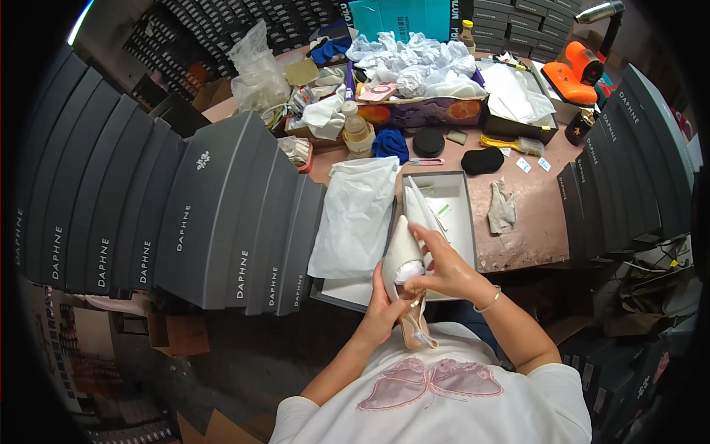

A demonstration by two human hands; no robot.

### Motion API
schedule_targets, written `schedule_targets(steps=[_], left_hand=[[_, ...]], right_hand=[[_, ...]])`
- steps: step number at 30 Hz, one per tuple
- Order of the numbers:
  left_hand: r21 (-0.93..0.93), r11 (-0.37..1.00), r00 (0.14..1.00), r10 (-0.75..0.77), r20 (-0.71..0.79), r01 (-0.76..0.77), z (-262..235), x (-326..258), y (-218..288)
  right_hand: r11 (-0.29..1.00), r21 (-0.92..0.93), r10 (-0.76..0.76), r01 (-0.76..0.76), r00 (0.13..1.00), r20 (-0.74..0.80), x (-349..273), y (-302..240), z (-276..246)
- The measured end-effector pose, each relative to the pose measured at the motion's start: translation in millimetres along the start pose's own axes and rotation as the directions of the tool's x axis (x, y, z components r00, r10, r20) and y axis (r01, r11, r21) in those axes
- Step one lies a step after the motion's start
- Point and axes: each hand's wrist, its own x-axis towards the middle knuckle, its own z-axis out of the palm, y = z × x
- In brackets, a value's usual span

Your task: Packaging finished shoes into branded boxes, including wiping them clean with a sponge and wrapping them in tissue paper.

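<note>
A cream pointed-toe slingback shoe [400,247] is held above the near edge of the table, its toe aimed away from me. White tissue stuffing [407,273] fills its front. My left hand [381,309] grips the shoe along its left side. With fingers against the right side of the toe and the thumb by the stuffing, my right hand [449,269] holds it too. Its strap and heel end hang toward my shirt. Beyond lies an open grey shoebox [469,212] with white paper inside. White wrapping tissue [356,214] lies to its left.
Stacks of dark grey shoeboxes [214,214] wall in the left; more boxes [636,159] stand right. A grey-beige cloth [502,207] lies right of the open box. Farther back are a bottle [358,135], a yellow-handled brush [510,143] and a carton of crumpled paper [421,111].
</note>
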Motion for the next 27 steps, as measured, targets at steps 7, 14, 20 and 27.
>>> schedule_targets(steps=[7,14,20,27], left_hand=[[-0.193,0.981,0.996,-0.013,-0.093,-0.005,4,15,0],[-0.831,0.525,0.981,-0.143,0.129,0.186,-39,40,18],[-0.838,0.294,0.857,0.100,0.505,0.460,-36,54,1],[-0.793,0.270,0.790,0.150,0.595,0.546,-29,62,-9]], right_hand=[[0.987,-0.128,-0.104,0.097,0.993,-0.047,28,22,20],[0.982,0.188,-0.081,0.031,0.960,0.269,-7,-5,-7],[0.989,0.149,-0.035,0.012,0.988,0.149,-56,-17,29],[0.991,0.088,-0.117,0.104,0.981,0.157,-56,-21,31]])
